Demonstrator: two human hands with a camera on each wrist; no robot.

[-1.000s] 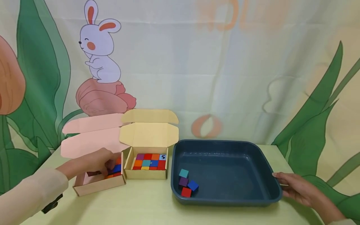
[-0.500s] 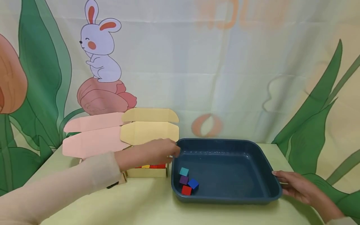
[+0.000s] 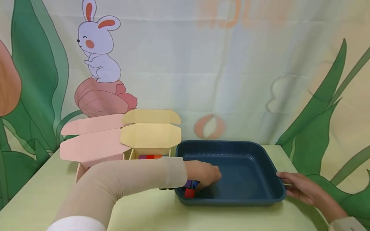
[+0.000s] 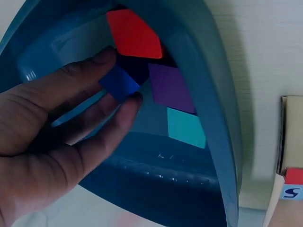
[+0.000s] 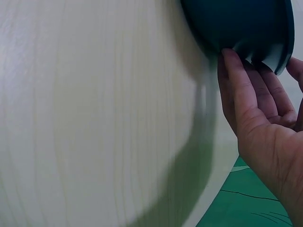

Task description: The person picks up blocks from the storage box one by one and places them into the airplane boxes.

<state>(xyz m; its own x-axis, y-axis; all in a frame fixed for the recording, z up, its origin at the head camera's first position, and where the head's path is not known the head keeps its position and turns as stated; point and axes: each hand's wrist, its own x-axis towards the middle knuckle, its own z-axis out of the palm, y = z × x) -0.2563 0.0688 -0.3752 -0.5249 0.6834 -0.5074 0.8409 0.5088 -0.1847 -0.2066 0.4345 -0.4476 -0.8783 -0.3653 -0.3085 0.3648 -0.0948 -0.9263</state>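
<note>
My left hand (image 3: 203,173) reaches down into a dark blue tray (image 3: 237,202). In the left wrist view its thumb and fingertips pinch a blue cube (image 4: 119,82). Beside that cube, along the tray's left wall, lie a red cube (image 4: 135,34), a purple cube (image 4: 173,87) and a teal cube (image 4: 186,126). A darker blue patch shows behind the pinched cube; whether it is a separate cube I cannot tell. At the tray's right side my right hand (image 3: 302,187) holds the rim, thumb on top and fingers against the outer wall.
A pink box (image 3: 92,144) and a yellow box (image 3: 151,136) stand left of the tray with lids raised. Coloured cubes (image 3: 149,157) show in the yellow one; my left sleeve covers much of both. A printed curtain (image 3: 162,64) hangs behind the table (image 3: 150,218).
My left hand has gone from the pink box, across the yellow box, and down into the tray with a blue cube. The right hand keeps its hold on the tray's rim.
</note>
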